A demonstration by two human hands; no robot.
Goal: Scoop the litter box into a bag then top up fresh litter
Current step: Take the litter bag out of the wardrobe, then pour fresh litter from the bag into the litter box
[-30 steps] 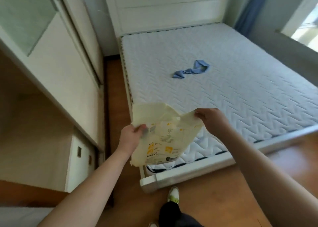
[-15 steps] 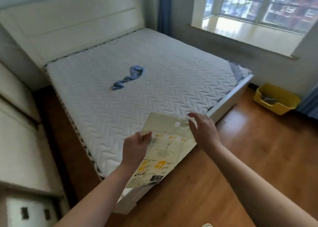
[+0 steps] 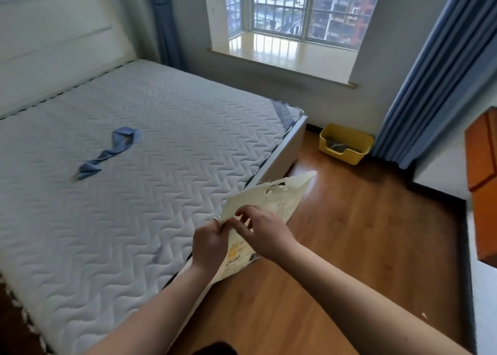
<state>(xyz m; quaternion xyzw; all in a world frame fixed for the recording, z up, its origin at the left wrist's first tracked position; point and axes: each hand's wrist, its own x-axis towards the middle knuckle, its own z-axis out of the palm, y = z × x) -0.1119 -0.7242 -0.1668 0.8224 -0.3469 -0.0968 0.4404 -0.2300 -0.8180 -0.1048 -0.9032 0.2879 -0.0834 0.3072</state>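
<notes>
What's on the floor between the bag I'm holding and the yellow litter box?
Head view: only bare wood floor between the bag and the litter box; the bed's corner flanks it.

Bare quilted mattress (image 3: 150, 182), wood floor (image 3: 357, 247) — daylit window (image 3: 304, 10), blue curtains (image 3: 441, 80)

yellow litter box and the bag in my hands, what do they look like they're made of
Litter box: likely hard plastic, smooth with a slight sheen, one moulded piece with a thin rim. Bag: looks like matte cream paper or woven plastic; the frayed, torn top edge leaves it open.
</notes>
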